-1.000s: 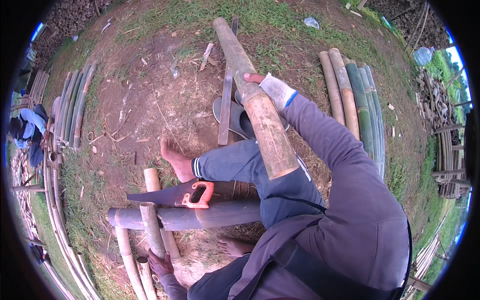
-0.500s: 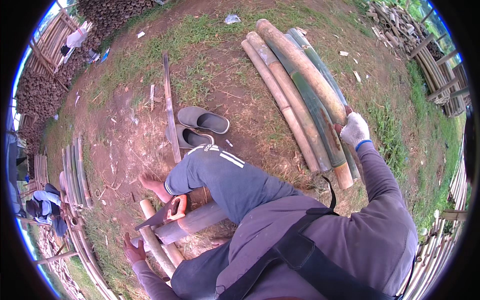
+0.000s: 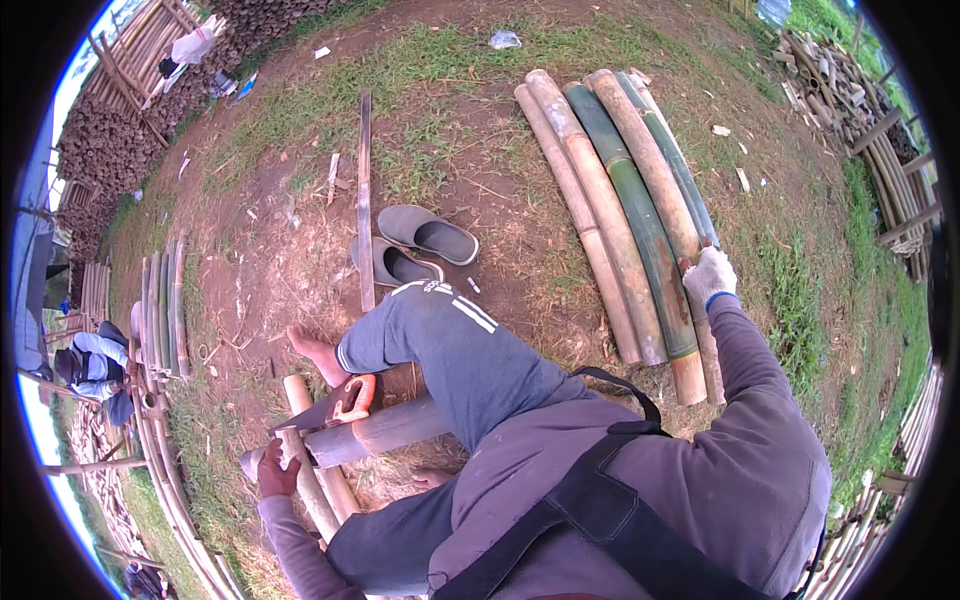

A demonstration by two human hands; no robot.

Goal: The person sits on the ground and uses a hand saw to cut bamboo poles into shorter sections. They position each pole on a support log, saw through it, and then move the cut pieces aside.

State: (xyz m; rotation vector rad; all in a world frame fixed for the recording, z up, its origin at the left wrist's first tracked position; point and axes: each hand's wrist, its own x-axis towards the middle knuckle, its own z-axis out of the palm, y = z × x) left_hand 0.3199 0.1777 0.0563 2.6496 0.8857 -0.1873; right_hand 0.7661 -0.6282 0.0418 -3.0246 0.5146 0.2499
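My right hand (image 3: 708, 275), in a white glove, is closed over the near end of a tan bamboo pole (image 3: 650, 160). That pole lies on a row of several long bamboo poles (image 3: 600, 220) on the ground at the right. My left hand (image 3: 274, 470) grips a short pale bamboo piece (image 3: 312, 490) at the lower left. A handsaw with an orange handle (image 3: 347, 400) rests on a thick grey bamboo log (image 3: 390, 428) under my bent knee. My bare foot (image 3: 308, 350) is on the dirt beside it.
Two grey slippers (image 3: 428, 234) and a long flat slat (image 3: 365, 200) lie on the dirt ahead. Split bamboo strips (image 3: 160, 300) line the left side, where another person (image 3: 92, 366) crouches. Bamboo stacks (image 3: 110, 130) stand at the far left and at the right edge (image 3: 880, 150).
My right hand carried the tan pole from over my knee to the right and laid it on the row of poles. The view swung right. My left hand stayed on the short piece.
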